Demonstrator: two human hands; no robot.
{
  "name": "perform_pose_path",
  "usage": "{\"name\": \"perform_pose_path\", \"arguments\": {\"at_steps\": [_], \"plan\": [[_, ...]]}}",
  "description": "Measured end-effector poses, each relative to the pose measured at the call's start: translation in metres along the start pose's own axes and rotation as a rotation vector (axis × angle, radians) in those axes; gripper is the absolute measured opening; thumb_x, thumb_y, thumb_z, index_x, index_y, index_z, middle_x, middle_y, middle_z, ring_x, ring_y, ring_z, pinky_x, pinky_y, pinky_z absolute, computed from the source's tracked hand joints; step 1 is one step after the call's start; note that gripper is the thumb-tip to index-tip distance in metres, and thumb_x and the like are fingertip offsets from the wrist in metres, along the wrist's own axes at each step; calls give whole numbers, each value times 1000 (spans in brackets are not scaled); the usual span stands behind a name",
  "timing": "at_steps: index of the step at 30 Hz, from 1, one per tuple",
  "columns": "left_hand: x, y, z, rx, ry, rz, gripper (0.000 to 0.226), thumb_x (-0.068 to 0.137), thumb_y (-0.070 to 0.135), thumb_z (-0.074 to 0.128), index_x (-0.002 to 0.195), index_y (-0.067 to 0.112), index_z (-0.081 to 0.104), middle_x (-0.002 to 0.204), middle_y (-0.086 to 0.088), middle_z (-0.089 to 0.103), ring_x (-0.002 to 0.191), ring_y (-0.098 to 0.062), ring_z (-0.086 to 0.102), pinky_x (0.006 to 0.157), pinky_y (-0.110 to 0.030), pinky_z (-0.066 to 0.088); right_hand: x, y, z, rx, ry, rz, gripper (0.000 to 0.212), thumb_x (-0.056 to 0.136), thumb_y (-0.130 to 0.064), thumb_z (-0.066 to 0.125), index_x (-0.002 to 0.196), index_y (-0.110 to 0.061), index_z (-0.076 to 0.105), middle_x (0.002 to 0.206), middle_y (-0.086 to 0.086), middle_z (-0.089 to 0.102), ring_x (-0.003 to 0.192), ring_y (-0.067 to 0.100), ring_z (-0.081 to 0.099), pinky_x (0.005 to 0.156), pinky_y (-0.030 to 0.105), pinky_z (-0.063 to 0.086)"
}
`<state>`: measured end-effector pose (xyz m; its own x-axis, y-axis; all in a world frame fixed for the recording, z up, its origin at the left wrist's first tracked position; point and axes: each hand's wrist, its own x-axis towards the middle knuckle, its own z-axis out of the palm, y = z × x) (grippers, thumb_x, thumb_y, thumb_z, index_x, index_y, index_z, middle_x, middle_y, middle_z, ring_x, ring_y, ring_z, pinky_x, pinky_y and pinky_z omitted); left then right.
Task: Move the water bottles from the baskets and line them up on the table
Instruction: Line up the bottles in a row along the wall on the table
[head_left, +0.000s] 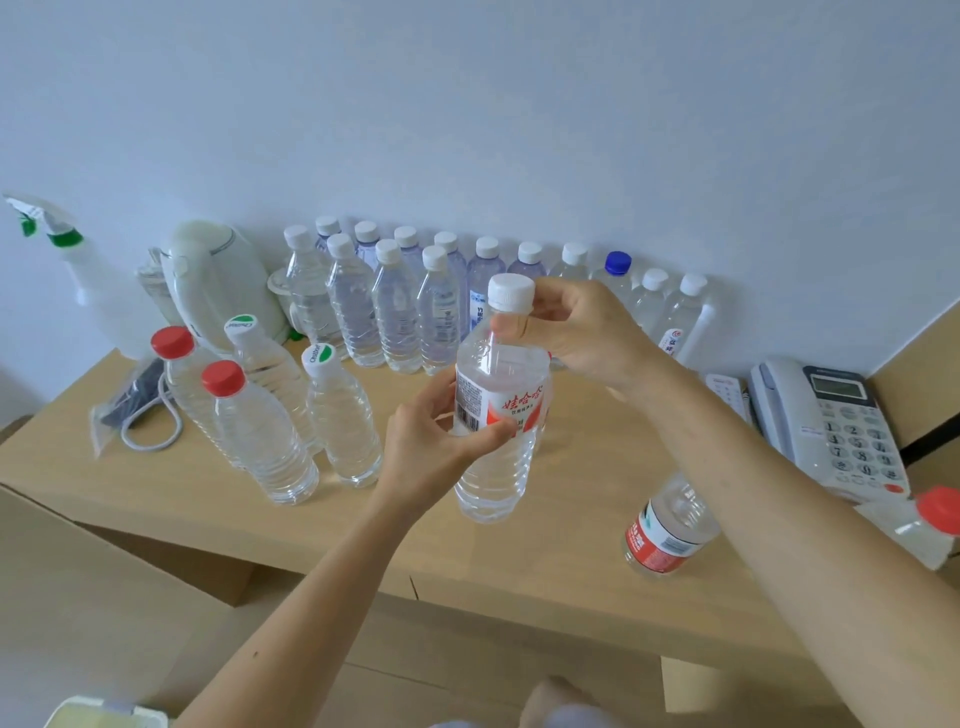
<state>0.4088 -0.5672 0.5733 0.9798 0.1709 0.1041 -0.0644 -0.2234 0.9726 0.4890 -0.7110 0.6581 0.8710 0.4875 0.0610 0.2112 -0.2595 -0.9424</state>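
I hold a clear water bottle (496, 467) with a white cap and a red-and-white label upright over the middle of the wooden table (545, 587). My left hand (431, 441) grips its body at the label. My right hand (582, 332) pinches its neck just under the cap. Several bottles with white caps (395, 312) stand in rows along the back wall, one with a blue cap (617, 270). A group of bottles with red caps (260, 441) and green-marked caps stands at the left front. A red-labelled bottle (667, 530) shows under my right forearm.
A white kettle (218, 291) and a spray bottle (98, 291) stand at the back left, beside a bagged cord (135, 410). A desk phone (836, 426) sits at the right, with a red-capped bottle (924, 525) lying near it. A pale basket corner (104, 714) shows at the bottom left.
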Motion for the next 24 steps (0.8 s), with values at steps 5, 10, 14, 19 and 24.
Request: {"name": "perform_pose_path", "arguments": {"at_steps": [5, 10, 14, 19, 24], "plan": [[30, -6, -3, 27, -30, -19, 54, 52, 41, 72, 104, 41, 57, 98, 20, 70, 98, 1, 63, 91, -22, 48, 29, 12, 1, -53, 76, -69, 16, 71, -28, 77, 82, -33, 66, 81, -17, 68, 79, -5, 60, 77, 13, 45], [61, -10, 3, 35, 24, -89, 50, 71, 32, 73, 113, 43, 47, 103, 30, 60, 110, 4, 52, 91, -18, 41, 62, 19, -5, -158, 143, -125, 19, 67, -34, 79, 80, -34, 65, 76, -20, 65, 75, -7, 59, 74, 11, 45], [82, -16, 8, 37, 99, -163, 48, 85, 24, 63, 127, 35, 44, 122, 23, 51, 114, -6, 50, 86, -25, 42, 89, 28, -8, -195, 235, -128, 23, 63, -35, 82, 79, -27, 67, 68, -23, 60, 67, -15, 54, 65, 5, 41], [113, -28, 11, -44, 94, -178, 38, 89, 19, 58, 125, 26, 49, 122, 16, 52, 112, -7, 52, 81, -16, 44, 122, 44, -5, -300, 304, -74, 34, 62, -38, 82, 85, -16, 69, 72, -14, 61, 70, 0, 56, 69, 14, 43], [136, -47, 20, -88, 151, -190, 33, 87, 3, 56, 110, 26, 52, 105, 8, 56, 95, -13, 58, 74, -9, 47, 149, 66, 2, -331, 394, 1, 38, 58, -41, 83, 84, -16, 69, 80, -3, 68, 79, 14, 62, 76, 28, 49]]}}
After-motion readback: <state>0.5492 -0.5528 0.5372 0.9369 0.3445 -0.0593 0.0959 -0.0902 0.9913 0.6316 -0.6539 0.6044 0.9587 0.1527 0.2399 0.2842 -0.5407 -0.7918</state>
